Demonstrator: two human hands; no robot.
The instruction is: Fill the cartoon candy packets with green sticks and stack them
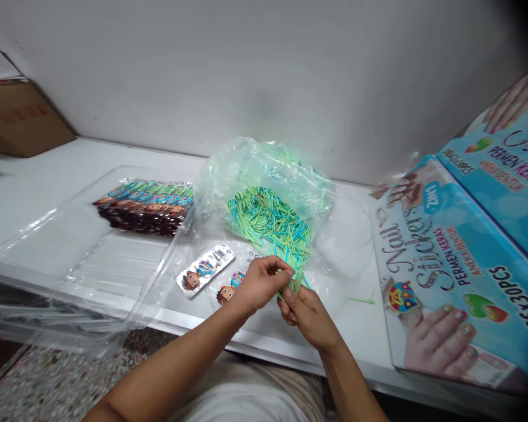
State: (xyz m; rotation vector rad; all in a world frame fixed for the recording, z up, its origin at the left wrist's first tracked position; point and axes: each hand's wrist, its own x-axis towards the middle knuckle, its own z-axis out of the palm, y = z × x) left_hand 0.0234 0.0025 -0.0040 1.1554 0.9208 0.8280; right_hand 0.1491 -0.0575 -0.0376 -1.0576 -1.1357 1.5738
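My left hand and my right hand meet over the front of the table. Between their closed fingers are a few thin green sticks; my right hand grips them, and the left fingertips pinch at their upper end. Just beyond lies a clear plastic bag, its mouth toward me, spilling a heap of green and blue sticks. Left of my hands is a stack of printed cards with a cartoon face. Another printed packet is partly covered by my left hand.
A clear plastic tray on the left holds filled packets in rows and overhangs the table edge. Blue printed boxes stand at the right. A cardboard box sits far left. A loose stick lies on the table.
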